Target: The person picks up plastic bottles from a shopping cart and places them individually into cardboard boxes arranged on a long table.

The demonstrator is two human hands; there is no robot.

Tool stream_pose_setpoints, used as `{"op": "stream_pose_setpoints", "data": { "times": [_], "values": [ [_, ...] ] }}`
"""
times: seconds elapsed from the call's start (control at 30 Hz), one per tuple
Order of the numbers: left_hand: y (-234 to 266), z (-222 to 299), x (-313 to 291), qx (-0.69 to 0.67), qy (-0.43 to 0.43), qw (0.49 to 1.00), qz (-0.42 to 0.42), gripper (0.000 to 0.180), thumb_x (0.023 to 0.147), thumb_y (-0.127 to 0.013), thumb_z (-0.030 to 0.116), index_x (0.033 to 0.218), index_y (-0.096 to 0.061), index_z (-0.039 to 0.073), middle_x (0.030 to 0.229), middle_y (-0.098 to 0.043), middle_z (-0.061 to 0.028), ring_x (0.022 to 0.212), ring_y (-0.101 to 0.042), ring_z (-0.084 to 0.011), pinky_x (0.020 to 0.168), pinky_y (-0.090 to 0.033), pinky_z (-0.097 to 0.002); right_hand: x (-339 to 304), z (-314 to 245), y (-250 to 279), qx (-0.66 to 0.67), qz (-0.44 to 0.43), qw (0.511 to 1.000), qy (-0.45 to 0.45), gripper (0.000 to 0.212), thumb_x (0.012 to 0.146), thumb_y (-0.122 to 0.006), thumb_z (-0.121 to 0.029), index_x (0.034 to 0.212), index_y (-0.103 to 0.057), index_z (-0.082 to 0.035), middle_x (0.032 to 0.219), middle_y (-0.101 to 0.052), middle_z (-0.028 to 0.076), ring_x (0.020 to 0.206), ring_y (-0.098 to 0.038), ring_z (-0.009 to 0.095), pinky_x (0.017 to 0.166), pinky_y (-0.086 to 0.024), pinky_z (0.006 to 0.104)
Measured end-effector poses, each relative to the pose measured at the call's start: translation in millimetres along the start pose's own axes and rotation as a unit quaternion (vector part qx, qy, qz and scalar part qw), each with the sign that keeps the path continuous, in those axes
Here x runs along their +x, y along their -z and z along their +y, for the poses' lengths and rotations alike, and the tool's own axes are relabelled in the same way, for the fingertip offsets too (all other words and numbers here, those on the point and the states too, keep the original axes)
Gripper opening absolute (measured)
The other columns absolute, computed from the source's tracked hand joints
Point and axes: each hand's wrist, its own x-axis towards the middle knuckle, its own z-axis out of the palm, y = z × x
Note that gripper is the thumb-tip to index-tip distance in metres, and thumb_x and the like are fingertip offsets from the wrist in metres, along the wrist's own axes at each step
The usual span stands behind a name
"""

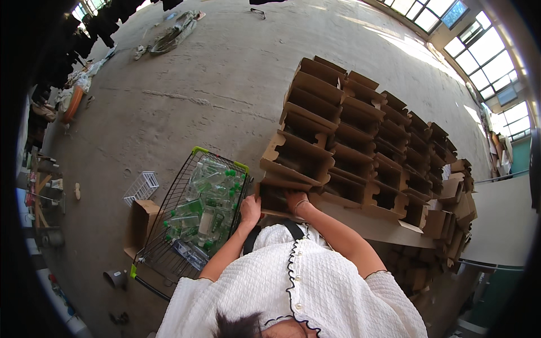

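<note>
My left hand (250, 210) contacted the left wall of the open cardboard carton (274, 199); my right hand (298, 203) extended inside; I could not tell the fingers' spread.

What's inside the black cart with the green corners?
The cart holds a pile of clear bottles with green caps. The pile covers most of its bottom, so I can't see what lies underneath.

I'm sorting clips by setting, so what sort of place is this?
Probably a workshop or warehouse: rows of open cardboard boxes, a wire cart holding clear bottles with green caps, and large multi-pane windows beside a wide, concrete-like floor.
</note>
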Motion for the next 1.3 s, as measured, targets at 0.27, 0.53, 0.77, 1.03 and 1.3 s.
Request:
{"op": "stream_pose_setpoints", "data": {
  "times": [0.27, 0.53, 0.77, 1.03, 1.3],
  "values": [
    [-10.6, -13.3, 1.2, 0.033, -0.011, 0.999, 0.005, 0.027, 0.088, -0.058, 0.023, 0.087, -0.065, -0.003, 0.084, -0.065, -0.0261, 0.084, -0.063, -0.0426, 0.075, -0.049, -0.0495, 5.5, -5.7, -47.3, -0.017, 0.085, 0.996, 0.02, 0.033, 0.085, -0.051, -0.013, 0.115, -0.058, 0.0, 0.096, -0.067, 0.021, 0.084, -0.068, 0.034, 0.072, -0.055, 0.0438],
    [-1.4, -6.7, 4.7, 0.044, -0.055, 0.997, -0.028, 0.026, 0.088, -0.058, 0.021, 0.084, -0.063, -0.004, 0.081, -0.063, -0.0258, 0.079, -0.061, -0.0443, 0.07, -0.049, -0.0509, 10.7, 2.8, -43.5, 0.05, 0.012, 0.999, -0.007, 0.023, 0.084, -0.051, -0.009, 0.1, -0.067, -0.003, 0.096, -0.067, 0.02, 0.089, -0.068, 0.034, 0.073, -0.056, 0.0435],
    [-15.1, -27.4, 11.3, 0.039, -0.084, 0.996, -0.01, 0.027, 0.085, -0.058, 0.021, 0.081, -0.063, -0.005, 0.078, -0.062, -0.0274, 0.078, -0.06, -0.045, 0.068, -0.046, -0.05, -7.0, 9.3, -49.0, 0.134, 0.074, 0.987, -0.043, 0.02, 0.082, -0.057, -0.011, 0.094, -0.069, -0.002, 0.097, -0.067, 0.019, 0.089, -0.066, 0.034, 0.076, -0.055, 0.0413],
    [-7.0, -27.4, 11.3, -0.027, -0.045, 0.997, -0.049, 0.024, 0.086, -0.058, 0.02, 0.091, -0.065, -0.002, 0.081, -0.063, -0.0259, 0.083, -0.06, -0.0446, 0.071, -0.047, -0.0485, -141.1, 18.5, 30.5, 0.456, 0.241, 0.837, -0.182, 0.028, 0.078, -0.072, -0.021, 0.1, -0.065, -0.005, 0.083, -0.067, 0.013, 0.077, -0.065, 0.026, 0.07, -0.052, 0.0347],
    [24.9, -8.2, -3.6, -0.004, -0.01, 0.996, -0.091, 0.029, 0.09, -0.056, 0.023, 0.088, -0.063, -0.005, 0.08, -0.061, -0.0275, 0.081, -0.059, -0.046, 0.068, -0.045, -0.0487, -152.1, 29.3, -17.6, 0.622, 0.222, 0.702, -0.268, 0.078, 0.073, -0.078, -0.045, 0.125, -0.05, 0.004, 0.116, -0.061, 0.021, 0.106, -0.06, 0.028, 0.091, -0.048, 0.0344]
  ]
}}
